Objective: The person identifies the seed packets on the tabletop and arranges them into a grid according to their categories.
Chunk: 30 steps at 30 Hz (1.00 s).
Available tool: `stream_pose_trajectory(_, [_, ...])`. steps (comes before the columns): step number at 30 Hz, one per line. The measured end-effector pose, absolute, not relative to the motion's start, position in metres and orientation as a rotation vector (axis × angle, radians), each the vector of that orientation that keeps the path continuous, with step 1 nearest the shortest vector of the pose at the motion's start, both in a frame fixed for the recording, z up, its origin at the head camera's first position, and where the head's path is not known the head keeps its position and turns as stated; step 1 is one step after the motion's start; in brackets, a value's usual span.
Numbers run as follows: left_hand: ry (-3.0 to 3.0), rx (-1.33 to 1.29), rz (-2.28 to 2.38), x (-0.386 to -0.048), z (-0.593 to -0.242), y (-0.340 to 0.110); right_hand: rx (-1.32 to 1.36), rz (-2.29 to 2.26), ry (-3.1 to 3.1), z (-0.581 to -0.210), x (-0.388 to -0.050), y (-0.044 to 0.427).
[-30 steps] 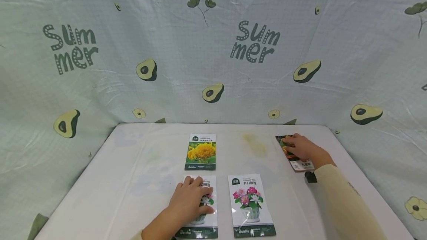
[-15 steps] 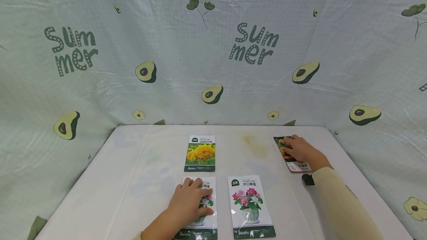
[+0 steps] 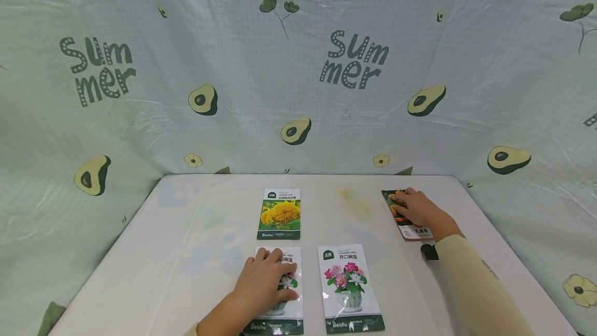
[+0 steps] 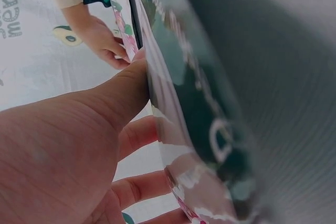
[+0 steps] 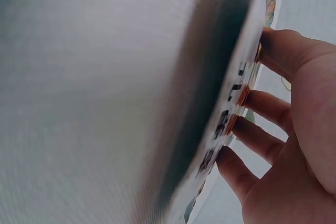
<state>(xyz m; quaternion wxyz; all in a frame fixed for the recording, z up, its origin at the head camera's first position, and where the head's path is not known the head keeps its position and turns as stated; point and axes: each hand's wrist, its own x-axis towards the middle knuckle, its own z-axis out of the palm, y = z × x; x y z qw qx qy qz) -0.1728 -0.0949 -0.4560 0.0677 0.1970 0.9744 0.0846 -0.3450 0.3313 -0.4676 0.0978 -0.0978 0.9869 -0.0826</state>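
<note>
My left hand point(image 3: 263, 281) rests on a white seed packet point(image 3: 280, 323) at the front of the table, fingertips and thumb touching its face. The packet shows potted flowers and a dark green bottom band. Toward the back right, my right hand point(image 3: 422, 211) rests its fingertips on another seed packet point(image 3: 410, 232), dark with orange in its picture. That packet's white title end points toward me, and the hand covers much of its picture. In the right wrist view, the thumb and fingers point(image 5: 265, 108) touch the packet's face, spread apart.
A second pink-and-white flower packet point(image 3: 351, 289) lies right of my left hand. Behind the left hand's packet lies a yellow-flower packet point(image 3: 280, 214). The white table point(image 3: 196, 232) ends at a hanging printed cloth point(image 3: 252, 56).
My right hand and the packet under it have slid slightly to the left. The left hand stays in place on its packet.
</note>
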Motion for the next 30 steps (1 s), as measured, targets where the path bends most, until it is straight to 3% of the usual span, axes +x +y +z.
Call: stream_pose_trajectory(30, [2.925,0.584,0.257,-0.174,-0.456,-0.096,-0.272,-0.155,2.941,-0.469,-0.341,0.319])
